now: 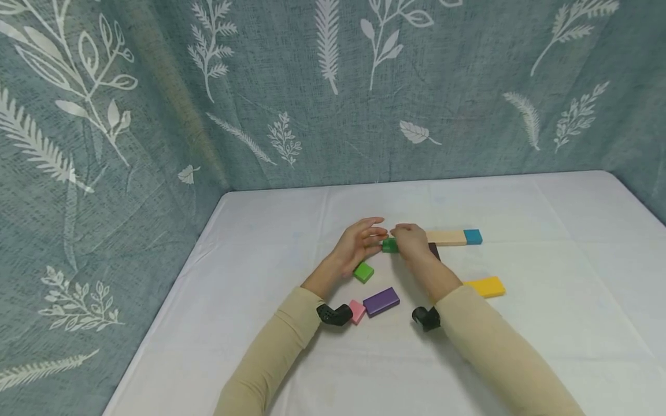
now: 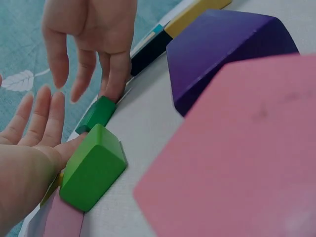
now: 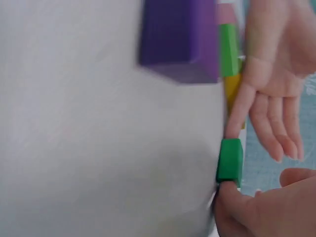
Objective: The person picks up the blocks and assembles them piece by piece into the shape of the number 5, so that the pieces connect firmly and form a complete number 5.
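Observation:
The dark green block (image 1: 389,245) (image 2: 97,114) (image 3: 230,160) lies on the white table between the two hands. My left hand (image 1: 358,245) has its fingers spread, with the thumb at the block's left end. From the other side, my right hand (image 1: 412,245) touches the block's right end with its fingertips; in the left wrist view its other fingers hang loosely. Just in front of the left hand is a light green block (image 1: 363,272) (image 2: 94,168). A yellow block (image 3: 232,94), partly hidden, shows beside the left thumb in the right wrist view.
A natural wood block (image 1: 446,237) and a blue block (image 1: 473,236) lie end to end at the right. A black block (image 1: 434,251) is partly behind the right hand. Nearer are a yellow block (image 1: 486,287), a purple block (image 1: 381,301) and a pink block (image 1: 356,311).

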Motion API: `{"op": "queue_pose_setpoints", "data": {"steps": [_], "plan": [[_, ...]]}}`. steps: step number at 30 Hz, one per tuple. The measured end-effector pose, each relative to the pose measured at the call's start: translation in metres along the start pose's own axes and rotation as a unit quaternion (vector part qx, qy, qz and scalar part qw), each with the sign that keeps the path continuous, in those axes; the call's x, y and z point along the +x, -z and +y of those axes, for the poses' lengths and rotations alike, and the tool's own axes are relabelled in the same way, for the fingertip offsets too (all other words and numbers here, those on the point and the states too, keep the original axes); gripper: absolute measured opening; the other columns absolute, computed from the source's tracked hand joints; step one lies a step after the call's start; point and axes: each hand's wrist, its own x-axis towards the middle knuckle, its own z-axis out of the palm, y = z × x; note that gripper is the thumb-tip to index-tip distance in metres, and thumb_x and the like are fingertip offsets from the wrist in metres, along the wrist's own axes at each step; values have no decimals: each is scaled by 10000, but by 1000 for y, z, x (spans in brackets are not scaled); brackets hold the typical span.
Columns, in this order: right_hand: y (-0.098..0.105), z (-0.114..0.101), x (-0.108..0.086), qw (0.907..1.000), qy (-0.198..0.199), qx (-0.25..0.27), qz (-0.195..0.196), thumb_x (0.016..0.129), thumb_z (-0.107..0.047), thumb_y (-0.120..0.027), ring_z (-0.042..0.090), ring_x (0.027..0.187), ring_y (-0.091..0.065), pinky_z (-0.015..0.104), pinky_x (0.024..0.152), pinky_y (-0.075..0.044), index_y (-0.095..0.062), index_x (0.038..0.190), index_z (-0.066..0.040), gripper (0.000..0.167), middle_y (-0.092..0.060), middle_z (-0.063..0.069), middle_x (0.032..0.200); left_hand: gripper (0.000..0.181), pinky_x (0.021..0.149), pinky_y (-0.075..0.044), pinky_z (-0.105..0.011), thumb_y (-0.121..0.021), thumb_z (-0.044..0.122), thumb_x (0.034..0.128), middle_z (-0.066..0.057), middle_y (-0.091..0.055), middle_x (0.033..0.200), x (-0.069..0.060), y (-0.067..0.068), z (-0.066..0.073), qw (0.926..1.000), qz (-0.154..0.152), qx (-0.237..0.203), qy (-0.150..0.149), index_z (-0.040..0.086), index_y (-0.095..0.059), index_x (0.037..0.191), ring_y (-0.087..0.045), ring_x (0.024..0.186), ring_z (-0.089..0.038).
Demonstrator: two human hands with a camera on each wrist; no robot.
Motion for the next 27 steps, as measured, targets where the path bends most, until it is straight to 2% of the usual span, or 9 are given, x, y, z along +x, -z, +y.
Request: {"op": "queue_pose_setpoints", "data": {"steps": [3, 7, 11, 15, 17, 22, 27], "plan": [[2, -3, 1, 9963, -219, 813, -168, 967, -65, -426, 283, 1260, -378, 333, 1027, -383, -345, 1414, 72, 474, -366, 205, 1425, 486, 898, -445, -338, -393, 242, 981, -8, -596, 945, 0, 1, 0, 9999, 35, -123, -52, -33, -398, 1382, -566, 957, -152], [3, -2, 3, 9937, -301, 1053, -246, 967, -39, -439, 282, 1252, -389, 318, 1019, -394, -343, 1410, 84, 469, -356, 220, 1423, 491, 847, -449, -314, -380, 238, 986, -1, -609, 915, 0, 3, 0, 9992, 130, -367, -79, -51, -389, 1383, -572, 940, -151], [2, 2, 3, 9970, -269, 668, -284, 967, -41, -482, 239, 1115, -486, 295, 951, -450, -414, 1366, 66, 419, -425, 216, 1340, 479, 826, -462, -310, -382, 238, 986, -5, -614, 905, 1, 3, -1, 9987, 139, -483, -93, -53, -400, 1365, -582, 930, -154], [1, 5, 1, 9995, -147, 42, -294, 946, -41, -536, 150, 864, -543, 239, 777, -510, -491, 1308, 45, 374, -510, 180, 1189, 477, 804, -460, -306, -385, 233, 985, -1, -619, 886, 0, 4, -2, 9982, 151, -573, -82, -53, -398, 1366, -583, 923, -158], [2, 5, 0, 9996, -116, -78, -256, 937, -39, -554, 129, 801, -539, 208, 701, -513, -514, 1288, 34, 361, -529, 158, 1127, 478, 801, -454, -313, -384, 231, 986, 1, -624, 873, 0, 4, -2, 9978, 160, -641, -80, -55, -395, 1368, -582, 922, -162], [7, 4, -1, 9992, -203, 61, -342, 958, -65, -543, 135, 796, -540, 188, 636, -512, -514, 1298, -2, 347, -533, 132, 1086, 452, 881, -463, -372, -385, 235, 989, -5, -637, 863, -3, 8, 2, 9950, 110, -964, -255, -38, -412, 1349, -593, 919, -179], [16, 1, 1, 9945, -336, 563, -814, 1006, -98, -464, 142, 830, -547, 194, 680, -526, -468, 1361, -3, 368, -522, 143, 1152, 328, 987, -420, -462, -358, 227, 1005, -25, -642, 878, -8, 17, 12, 9870, -59, -1472, -643, 41, -536, 1209, -591, 902, -188]]}}
